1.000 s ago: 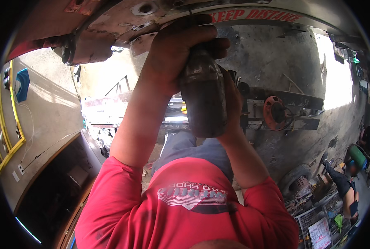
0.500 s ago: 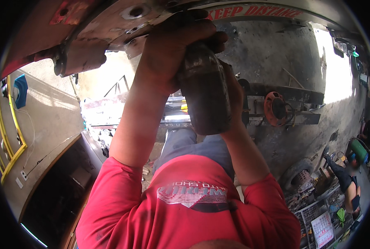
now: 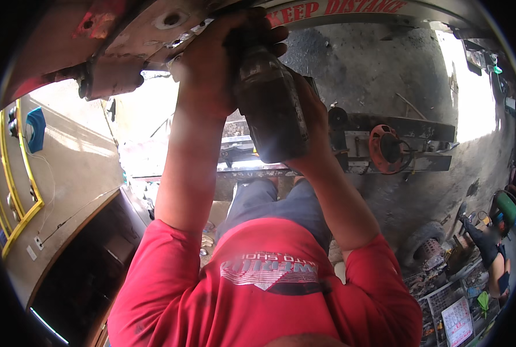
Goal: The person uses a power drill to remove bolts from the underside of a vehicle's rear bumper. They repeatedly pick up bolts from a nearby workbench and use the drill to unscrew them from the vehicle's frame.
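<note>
Above my lap, both hands are raised around a dark cylindrical tool [image 3: 272, 118] with a scuffed, narrower upper part; its exact kind is hard to make out. My left hand [image 3: 212, 69] wraps its fingers around the top end, close under a worn metal vehicle part [image 3: 125, 49] with holes in it. On the tool's right side, my right hand [image 3: 313, 118] grips the body, most of its fingers hidden behind it. Whatever the tool's far end touches is covered by my left hand.
A metal bench [image 3: 356, 162] carries an orange ring-shaped thing [image 3: 385, 149]. A red-lettered panel [image 3: 339, 10] crosses the top. On the right are a tyre [image 3: 423, 240], a green cylinder [image 3: 507, 208] and another person [image 3: 492, 254]. A yellow frame [image 3: 24, 179] stands left.
Both hands and the dark tool have moved left and slightly up in the view. The grip looks the same, and the surroundings have shifted only a little.
</note>
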A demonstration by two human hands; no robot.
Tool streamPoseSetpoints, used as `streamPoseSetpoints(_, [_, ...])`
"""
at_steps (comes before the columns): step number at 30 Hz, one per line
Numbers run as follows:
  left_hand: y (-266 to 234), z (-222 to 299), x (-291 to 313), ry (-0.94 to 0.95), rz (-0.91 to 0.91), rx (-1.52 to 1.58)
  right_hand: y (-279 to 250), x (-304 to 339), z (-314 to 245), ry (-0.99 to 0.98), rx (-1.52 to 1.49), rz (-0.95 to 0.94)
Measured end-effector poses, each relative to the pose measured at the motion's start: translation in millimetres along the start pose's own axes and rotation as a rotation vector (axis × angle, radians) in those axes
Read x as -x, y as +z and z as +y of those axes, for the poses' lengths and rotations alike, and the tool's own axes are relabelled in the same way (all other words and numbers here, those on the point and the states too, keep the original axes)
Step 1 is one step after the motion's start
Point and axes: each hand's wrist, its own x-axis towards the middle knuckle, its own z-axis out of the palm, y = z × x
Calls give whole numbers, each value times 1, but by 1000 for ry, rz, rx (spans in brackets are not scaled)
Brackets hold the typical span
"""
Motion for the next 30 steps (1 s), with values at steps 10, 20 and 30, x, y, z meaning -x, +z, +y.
streamPoseSetpoints(10, [-17,0,-8,-2,-107,13,-10,-2,-2,6,13,46])
streamPoseSetpoints(20, [-31,-24,44,-32,108,4,-20,41,-1,122,-60,-151])
streamPoseSetpoints(30, [-379,-63,136,-383,562,-1602,-39,162,-6,1230,-1407,-107])
